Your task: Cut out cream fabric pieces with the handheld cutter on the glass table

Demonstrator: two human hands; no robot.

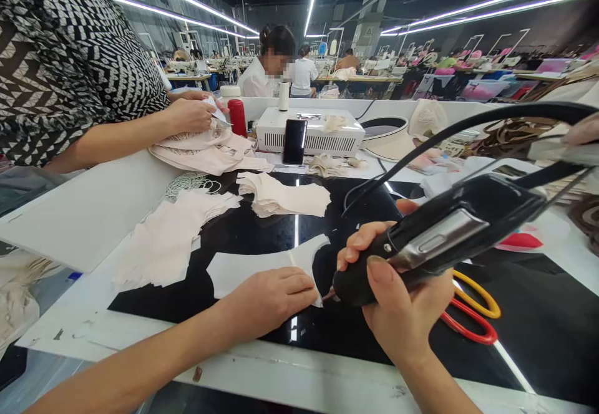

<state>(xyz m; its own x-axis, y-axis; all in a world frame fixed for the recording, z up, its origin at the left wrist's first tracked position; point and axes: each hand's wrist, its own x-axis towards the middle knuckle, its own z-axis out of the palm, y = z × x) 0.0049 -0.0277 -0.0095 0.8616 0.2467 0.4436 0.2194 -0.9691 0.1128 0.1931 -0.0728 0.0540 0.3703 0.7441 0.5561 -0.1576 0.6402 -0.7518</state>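
My left hand (276, 295) lies on a white fabric piece (255, 270), its fingers resting near the right edge. A thin pale strip crosses the piece. My right hand (407, 302) is wrapped round a black corded hand tool (444, 233) with a metal plate on its side. The tool's narrow tip (330, 293) points left, at the fabric's lower right corner, close to my left fingertips. I cannot tell whether the tip touches the cloth. Scissors (472, 320) with red and yellow handles lie just right of my right hand, their blades hidden.
Stacked cream fabric pieces (283, 194) and another pile (163, 239) lie on the black glossy board (355, 333). Behind stand a white machine box (311, 130), a phone (294, 141) and a red bottle (237, 118). At left, a co-worker's hands (194, 113) handle cloth. The tool's cable (468, 130) arches across the right.
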